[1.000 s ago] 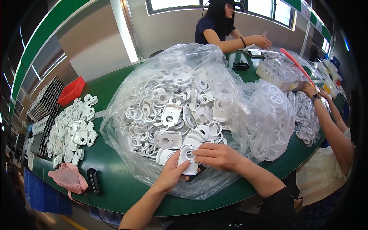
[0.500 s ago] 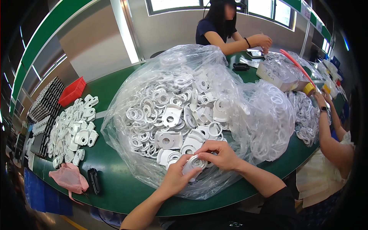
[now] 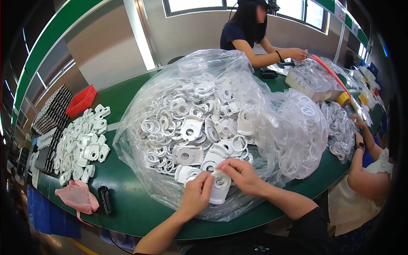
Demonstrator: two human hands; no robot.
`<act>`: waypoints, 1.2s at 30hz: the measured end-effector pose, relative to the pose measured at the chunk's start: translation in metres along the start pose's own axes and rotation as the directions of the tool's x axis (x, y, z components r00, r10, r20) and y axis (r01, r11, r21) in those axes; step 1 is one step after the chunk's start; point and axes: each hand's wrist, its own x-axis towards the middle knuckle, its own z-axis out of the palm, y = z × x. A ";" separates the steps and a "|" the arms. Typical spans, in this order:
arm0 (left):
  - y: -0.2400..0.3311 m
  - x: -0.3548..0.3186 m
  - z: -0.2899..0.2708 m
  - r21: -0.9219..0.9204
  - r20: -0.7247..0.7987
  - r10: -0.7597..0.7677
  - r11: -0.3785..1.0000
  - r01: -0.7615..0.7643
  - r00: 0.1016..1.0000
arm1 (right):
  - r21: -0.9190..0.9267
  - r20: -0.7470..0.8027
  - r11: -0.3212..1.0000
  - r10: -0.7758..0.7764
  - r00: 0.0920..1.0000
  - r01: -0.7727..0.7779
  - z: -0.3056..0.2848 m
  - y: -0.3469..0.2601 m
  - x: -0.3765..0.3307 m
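Observation:
A white plastic plate with a round, ringed end (image 3: 219, 192) is between my hands, its flat end pointing down toward me. My left hand (image 3: 196, 194) is closed on the plate's left edge, thumb along the side. At the upper, round end, my right hand (image 3: 243, 177) is pinched, fingertips on the rim; what exactly lies under those fingertips is partly hidden. Just beyond my hands, a large clear plastic bag (image 3: 131, 117) lies spread wide, holding a heap of white rings (image 3: 151, 124) and similar white plates (image 3: 187, 155).
Left on the green table (image 3: 140, 204) lie a pile of white parts (image 3: 87, 146), a red bin (image 3: 81, 101), stacked dark trays (image 3: 53, 108), a pink pouch (image 3: 77, 196) and a black device (image 3: 104, 199). A bag of rings (image 3: 299, 136) stands right. Two co-workers sit beyond and right.
The white plate has swung from a tilt between both palms to flat end down, more exposed. My left fingers have drawn in. The right co-worker's hands have come back toward the table edge.

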 end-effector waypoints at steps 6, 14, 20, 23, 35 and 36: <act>0.003 0.000 0.007 -0.666 0.095 -0.146 0.726 0.172 0.985 | 0.298 -0.029 0.953 0.064 0.998 -0.053 0.002 0.008 0.001; -0.015 0.001 -0.001 -0.607 0.139 -0.108 0.776 0.171 0.984 | -0.090 0.101 0.985 -0.139 0.985 0.148 -0.004 0.001 0.003; 0.000 0.001 -0.001 -0.119 0.010 -0.041 0.992 0.042 0.999 | -0.191 0.136 0.962 -0.172 0.976 0.196 -0.003 -0.003 0.001; -0.009 0.002 0.001 0.255 -0.142 0.238 0.947 -0.197 0.961 | -0.240 0.127 0.958 -0.129 0.983 0.157 -0.001 -0.007 -0.002; -0.010 0.001 0.011 -0.296 -0.130 0.016 0.954 -0.054 0.991 | 0.499 -0.080 0.864 0.120 0.989 -0.065 0.007 0.006 0.002; -0.008 0.000 0.010 -0.296 -0.131 0.017 0.954 -0.055 0.991 | 0.466 -0.102 0.883 0.118 0.988 -0.057 0.008 0.008 0.001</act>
